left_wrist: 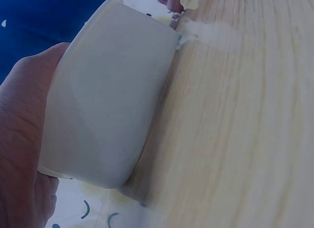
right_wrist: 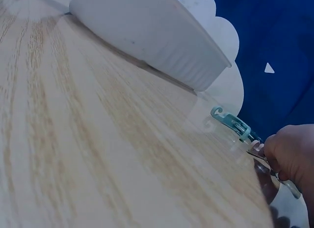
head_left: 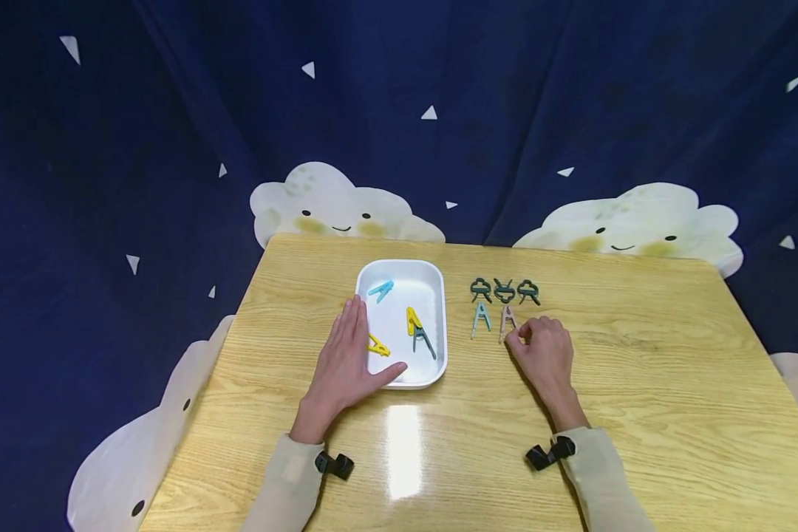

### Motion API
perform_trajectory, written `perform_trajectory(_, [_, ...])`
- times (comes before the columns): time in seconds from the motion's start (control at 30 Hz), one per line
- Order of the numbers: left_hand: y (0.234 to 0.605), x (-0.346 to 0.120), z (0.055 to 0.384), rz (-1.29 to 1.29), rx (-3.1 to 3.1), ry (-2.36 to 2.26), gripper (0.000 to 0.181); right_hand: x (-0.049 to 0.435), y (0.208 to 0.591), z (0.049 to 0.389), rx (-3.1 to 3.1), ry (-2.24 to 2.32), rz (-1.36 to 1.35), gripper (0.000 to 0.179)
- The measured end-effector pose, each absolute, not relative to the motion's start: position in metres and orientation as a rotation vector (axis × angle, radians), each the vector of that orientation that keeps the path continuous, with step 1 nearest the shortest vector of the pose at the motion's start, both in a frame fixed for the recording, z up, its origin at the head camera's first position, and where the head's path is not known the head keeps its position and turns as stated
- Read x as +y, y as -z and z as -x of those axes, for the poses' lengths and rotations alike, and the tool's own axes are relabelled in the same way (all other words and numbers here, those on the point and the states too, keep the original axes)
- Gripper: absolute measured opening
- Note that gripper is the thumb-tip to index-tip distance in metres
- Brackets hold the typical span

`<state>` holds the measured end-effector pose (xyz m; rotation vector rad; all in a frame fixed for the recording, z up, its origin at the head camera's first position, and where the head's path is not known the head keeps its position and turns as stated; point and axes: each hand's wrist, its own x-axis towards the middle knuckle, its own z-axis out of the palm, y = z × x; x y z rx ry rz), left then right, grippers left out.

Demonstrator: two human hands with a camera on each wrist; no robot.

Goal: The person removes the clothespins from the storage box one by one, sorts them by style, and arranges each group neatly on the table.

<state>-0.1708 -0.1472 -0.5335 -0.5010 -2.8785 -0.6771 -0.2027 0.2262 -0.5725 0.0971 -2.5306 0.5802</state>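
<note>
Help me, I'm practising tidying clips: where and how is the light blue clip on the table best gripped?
Probably pinch across the spread legs of the light blue clip, coming from the near side: its legs point that way, while a dark clip lies just beyond its narrow end and the pink clip lies to its right.

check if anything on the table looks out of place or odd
Yes: the middle dark green clip, right of the white tray, looks flipped. In the head view its legs point up, while those of the left green clip and right green clip point down.
</note>
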Motion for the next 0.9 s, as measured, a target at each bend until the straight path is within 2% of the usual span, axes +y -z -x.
perform_trajectory(0.4, [0.536, -0.148, 0.172, 0.494, -2.89, 0.668, 0.129, 0.231, 0.574, 0.201, -2.568, -0.572, -0.087, 0.023])
perform_trajectory(0.9, [0.534, -0.148, 0.172, 0.486, -2.919, 0.653, 0.127, 0.245, 0.569, 0.203, -2.682, -0.593, -0.251, 0.027])
